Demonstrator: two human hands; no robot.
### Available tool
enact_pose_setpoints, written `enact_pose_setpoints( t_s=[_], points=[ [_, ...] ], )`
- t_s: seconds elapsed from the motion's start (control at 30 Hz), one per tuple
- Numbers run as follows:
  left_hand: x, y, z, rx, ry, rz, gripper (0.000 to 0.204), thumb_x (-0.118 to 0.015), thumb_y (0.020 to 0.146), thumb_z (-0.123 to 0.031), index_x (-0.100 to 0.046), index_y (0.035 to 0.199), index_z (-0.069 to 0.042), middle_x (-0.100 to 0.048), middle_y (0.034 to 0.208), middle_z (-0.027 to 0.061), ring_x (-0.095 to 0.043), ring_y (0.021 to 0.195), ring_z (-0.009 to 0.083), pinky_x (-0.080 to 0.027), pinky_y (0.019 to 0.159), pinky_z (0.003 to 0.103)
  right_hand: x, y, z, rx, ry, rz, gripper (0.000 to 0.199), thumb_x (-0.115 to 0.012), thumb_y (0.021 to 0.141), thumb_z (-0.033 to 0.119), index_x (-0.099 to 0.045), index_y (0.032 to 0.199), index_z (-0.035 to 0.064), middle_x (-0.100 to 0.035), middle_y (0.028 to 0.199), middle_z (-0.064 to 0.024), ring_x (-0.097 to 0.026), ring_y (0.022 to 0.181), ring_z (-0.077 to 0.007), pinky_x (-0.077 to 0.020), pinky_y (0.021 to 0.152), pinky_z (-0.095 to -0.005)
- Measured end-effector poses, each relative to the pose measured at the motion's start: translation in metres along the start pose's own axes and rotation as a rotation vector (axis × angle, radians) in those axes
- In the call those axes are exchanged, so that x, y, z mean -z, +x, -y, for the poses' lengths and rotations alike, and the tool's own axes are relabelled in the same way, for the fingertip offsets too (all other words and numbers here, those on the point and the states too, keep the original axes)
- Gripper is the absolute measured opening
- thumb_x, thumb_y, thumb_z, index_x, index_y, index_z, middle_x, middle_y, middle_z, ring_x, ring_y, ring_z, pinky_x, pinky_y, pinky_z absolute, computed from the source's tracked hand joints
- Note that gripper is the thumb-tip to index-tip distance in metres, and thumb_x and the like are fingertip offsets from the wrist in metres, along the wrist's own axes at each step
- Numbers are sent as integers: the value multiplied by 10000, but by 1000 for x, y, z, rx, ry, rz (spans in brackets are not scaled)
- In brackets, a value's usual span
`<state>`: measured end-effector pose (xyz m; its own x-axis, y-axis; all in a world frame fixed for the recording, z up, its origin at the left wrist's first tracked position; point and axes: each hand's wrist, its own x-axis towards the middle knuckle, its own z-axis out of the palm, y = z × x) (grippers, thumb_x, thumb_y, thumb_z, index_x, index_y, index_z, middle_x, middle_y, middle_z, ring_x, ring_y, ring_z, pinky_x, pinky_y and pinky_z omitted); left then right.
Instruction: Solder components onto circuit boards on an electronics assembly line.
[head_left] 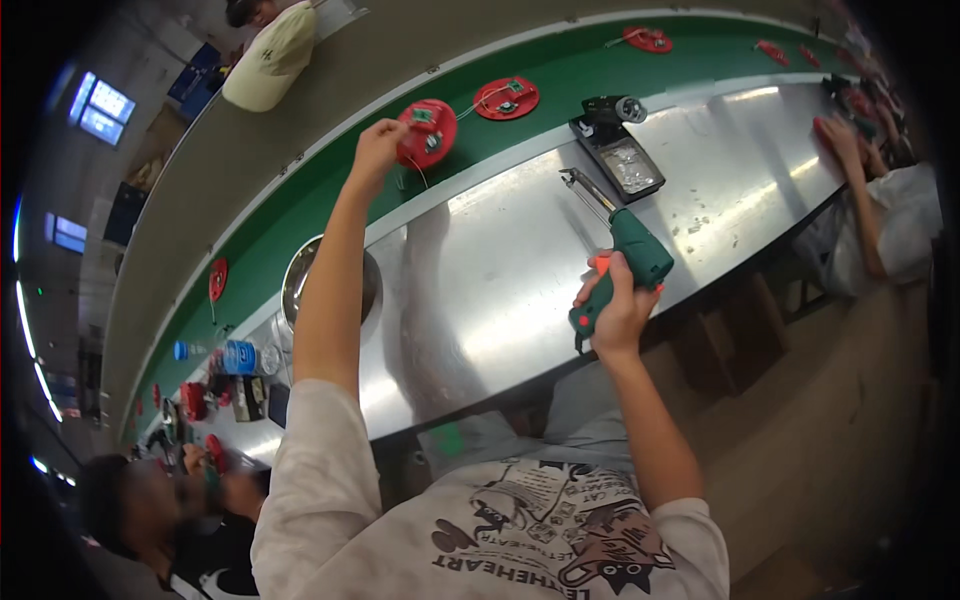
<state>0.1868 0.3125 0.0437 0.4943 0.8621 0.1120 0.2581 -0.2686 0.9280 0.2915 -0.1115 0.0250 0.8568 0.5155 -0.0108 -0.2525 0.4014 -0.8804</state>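
Note:
My left hand [378,150] reaches out over the green belt, its fingers pinched at the left edge of a round red disc [437,118]. A small green circuit board and thin wires show on that disc. In my right hand [622,310] is a green soldering gun [640,245] with an orange-red trigger, held above the metal bench. Its long metal tip points up and left, away from me. Just beyond the tip stands a black soldering stand [633,168] with a tray.
More red discs, one of them close by [507,98], lie along the green belt [570,75]. A metal bowl [372,285] sits behind my left forearm, near a blue-labelled bottle [238,357]. Co-workers sit at left and right; a cream cap [268,62] shows across the belt.

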Motion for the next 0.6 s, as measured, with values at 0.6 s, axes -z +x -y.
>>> enact_pose_setpoints(
  t_s=[0.6],
  points=[
    [-33, -228, -6, -621, 362, 57, 131, -688, 823, -143, -650, 888, -36, -641, 1038, 173, -615, 949, 391, -499, 824, 478, 15, 2, -9, -168, -21, 27, 420, -465, 1038, 421, -610, 991, 30, -509, 596, -34, -484, 485, -155, -423, 475, -312]
  ],
)
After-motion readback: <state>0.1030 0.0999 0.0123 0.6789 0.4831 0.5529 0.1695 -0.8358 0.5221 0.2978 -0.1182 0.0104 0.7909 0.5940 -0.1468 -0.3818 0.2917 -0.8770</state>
